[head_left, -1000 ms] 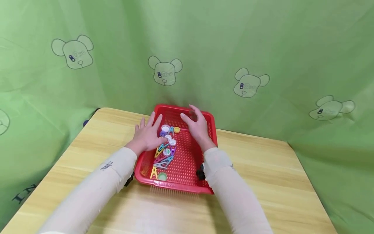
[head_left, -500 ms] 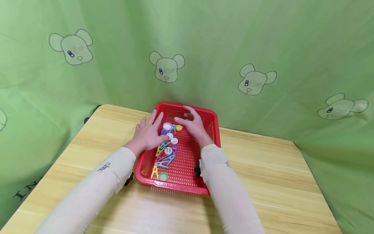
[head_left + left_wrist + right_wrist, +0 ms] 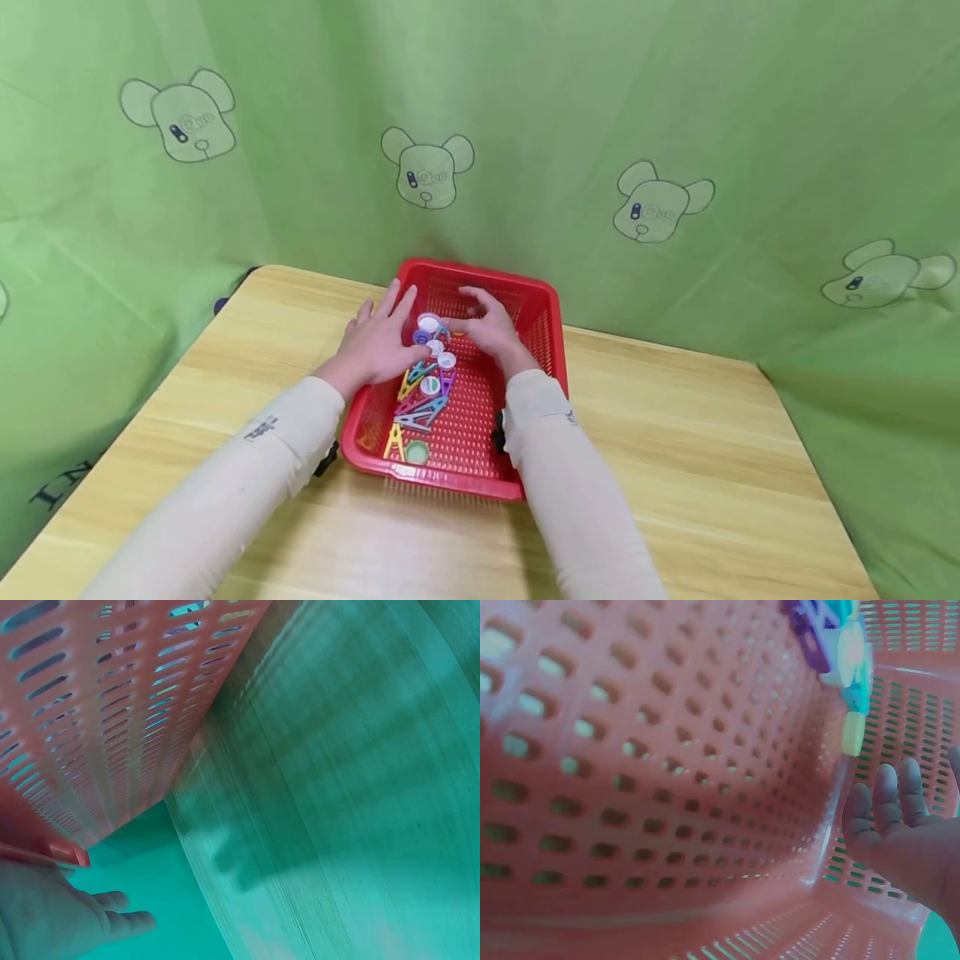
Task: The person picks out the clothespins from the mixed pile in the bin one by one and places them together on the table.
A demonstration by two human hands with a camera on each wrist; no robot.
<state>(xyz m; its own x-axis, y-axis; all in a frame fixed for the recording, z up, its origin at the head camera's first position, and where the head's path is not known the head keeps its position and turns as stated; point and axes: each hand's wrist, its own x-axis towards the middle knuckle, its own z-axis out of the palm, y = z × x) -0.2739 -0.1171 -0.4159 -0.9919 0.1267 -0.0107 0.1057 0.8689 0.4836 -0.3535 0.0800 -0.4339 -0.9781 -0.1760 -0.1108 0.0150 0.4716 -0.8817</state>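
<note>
We note the left hand [image 3: 375, 346] spread wide across one side of the red basket [image 3: 450, 482]. Right hand [image 3: 489, 327] inside, fingers parted, near bottle caps [image 3: 429, 322] and clothespins [image 3: 407, 420].

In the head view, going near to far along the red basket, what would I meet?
Near rim of the red basket, green cap, gray clip, white cap with a green mark, purple cap.

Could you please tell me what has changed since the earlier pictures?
The right hand has moved left; in the head view, its thumb now mostly hides the yellow cap. No grasp or release is clearly visible. The left hand, red basket and clips stay put.
</note>
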